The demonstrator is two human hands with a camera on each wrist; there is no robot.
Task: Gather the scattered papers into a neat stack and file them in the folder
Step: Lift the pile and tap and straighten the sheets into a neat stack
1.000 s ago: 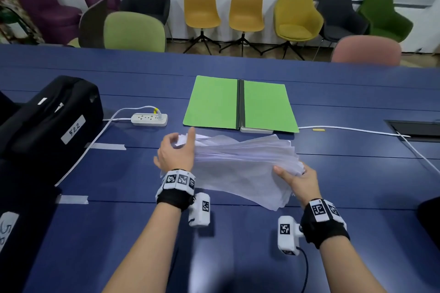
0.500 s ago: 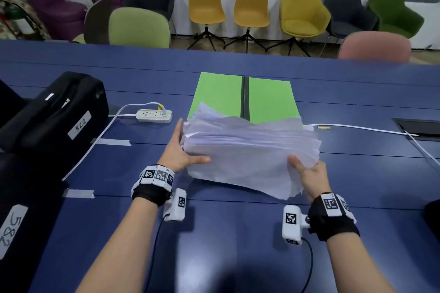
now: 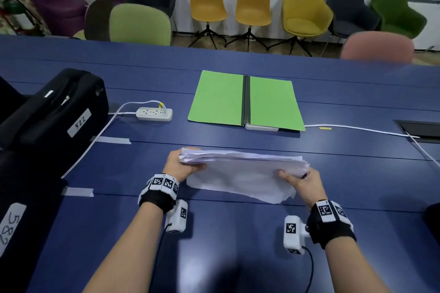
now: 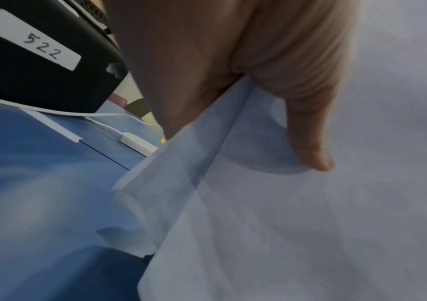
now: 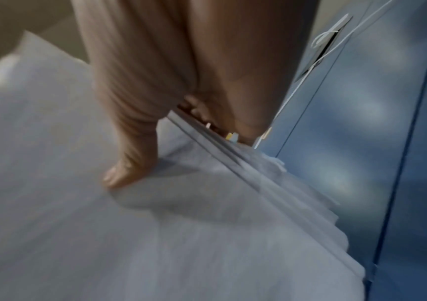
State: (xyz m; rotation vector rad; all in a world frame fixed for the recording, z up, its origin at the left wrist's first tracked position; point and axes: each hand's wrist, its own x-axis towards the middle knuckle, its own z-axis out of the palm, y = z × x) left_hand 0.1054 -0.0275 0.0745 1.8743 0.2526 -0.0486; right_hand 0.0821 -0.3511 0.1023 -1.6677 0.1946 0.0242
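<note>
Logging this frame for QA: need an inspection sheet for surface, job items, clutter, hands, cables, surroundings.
Surface: blue table, tape strips on it.
Job's things: paper stack held near the table, edges ragged; green folder open flat beyond it, no papers in it.
Clutter: black case labelled 522 at left.
Grippers: left hand grips the stack's left end; right hand grips its right end.
Cables: power strip with a white lead; white cable runs right.
Surroundings: row of coloured chairs behind the table.

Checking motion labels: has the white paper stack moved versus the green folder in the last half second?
Yes. The white paper stack, gripped by left hand and right hand, came down and toward the person, now clear of the open green folder.
</note>
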